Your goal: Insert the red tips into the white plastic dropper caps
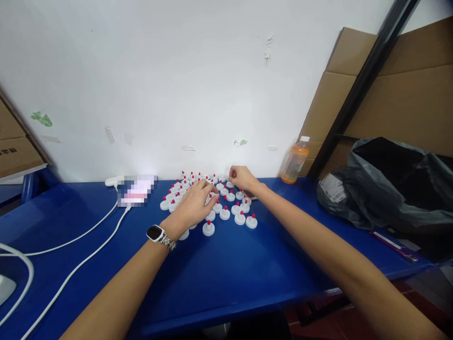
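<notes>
Several white round caps with red nozzle tips stand in a cluster on the blue table [226,269] near the wall. My left hand [196,200] lies over the middle of the cluster, palm down with fingers stretched out, covering some caps. On its wrist is a watch [155,232]. At the cluster's far right side, my right hand [242,177] is closed in a pinch just above a cap [230,184]; what its fingertips hold is too small to make out. Nearer to me stand a single cap [208,229] and, further right, another cap [251,222].
At the back left lies a phone [136,191] with white cables [85,262] trailing toward me. An orange drink bottle [295,160] stands by the wall at right. Beyond it are a dark plastic bag [382,189], cardboard [329,99] and a black post [357,85].
</notes>
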### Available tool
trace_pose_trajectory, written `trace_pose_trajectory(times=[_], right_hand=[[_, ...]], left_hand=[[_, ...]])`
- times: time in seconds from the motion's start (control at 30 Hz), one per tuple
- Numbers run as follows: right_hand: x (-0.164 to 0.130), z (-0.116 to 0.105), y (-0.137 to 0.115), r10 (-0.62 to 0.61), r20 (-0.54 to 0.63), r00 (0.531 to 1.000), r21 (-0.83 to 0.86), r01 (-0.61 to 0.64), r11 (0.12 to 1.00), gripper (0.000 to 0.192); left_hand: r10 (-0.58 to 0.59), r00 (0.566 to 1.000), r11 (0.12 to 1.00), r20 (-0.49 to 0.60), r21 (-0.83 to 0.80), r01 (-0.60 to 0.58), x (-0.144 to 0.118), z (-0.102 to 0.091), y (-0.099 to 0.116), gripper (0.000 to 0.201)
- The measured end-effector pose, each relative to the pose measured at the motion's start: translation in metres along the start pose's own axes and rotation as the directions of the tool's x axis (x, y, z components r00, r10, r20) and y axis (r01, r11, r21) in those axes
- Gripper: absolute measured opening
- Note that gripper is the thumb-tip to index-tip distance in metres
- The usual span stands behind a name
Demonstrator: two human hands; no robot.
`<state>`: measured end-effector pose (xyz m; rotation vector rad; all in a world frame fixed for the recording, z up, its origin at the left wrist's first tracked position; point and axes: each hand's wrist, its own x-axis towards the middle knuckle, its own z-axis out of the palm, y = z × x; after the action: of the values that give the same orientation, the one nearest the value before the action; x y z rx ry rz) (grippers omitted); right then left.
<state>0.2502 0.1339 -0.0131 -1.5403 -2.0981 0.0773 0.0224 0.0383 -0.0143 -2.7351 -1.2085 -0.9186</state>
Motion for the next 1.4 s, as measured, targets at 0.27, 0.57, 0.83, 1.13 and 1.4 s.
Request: trace_pose_trajectory(times=[0.27,0.57,0.83,1.13,1.4], right_hand=[[0.032,0.011,-0.01,0.088,0.008,0.996,-0.127,-0.087,0.988,0.026],[0.033,0.001,-0.027,0.105,-0.01,0.994,-0.098,-0.106,0.99,0.016],[-0.067,-0.031,-0.053,-0.017,-0.116,0.993,0.553,0.079,0.829,0.028],[-0.063,-0.033,-0.045,-0.245,0.069,0.967,-0.103,0.251,0.963,0.015],[-0.045,-0.026,-0.063,-0.269,0.368,0.89,-0.366,0.405,0.838,0.013]], left_hand=[[-0.025,1.0,0.999,0.016,0.029,0.024,0.002,-0.001,0.005,0.029],[-0.017,1.0,1.0,-0.012,-0.003,0.017,-0.004,-0.003,0.003,0.023],[-0.015,0.993,1.0,-0.121,-0.016,0.013,-0.004,-0.001,0.023,0.043],[-0.025,0.999,1.0,0.024,0.017,0.025,-0.004,0.002,0.009,0.031],[-0.052,0.997,0.998,0.062,0.028,0.05,-0.007,-0.001,0.011,0.032]])
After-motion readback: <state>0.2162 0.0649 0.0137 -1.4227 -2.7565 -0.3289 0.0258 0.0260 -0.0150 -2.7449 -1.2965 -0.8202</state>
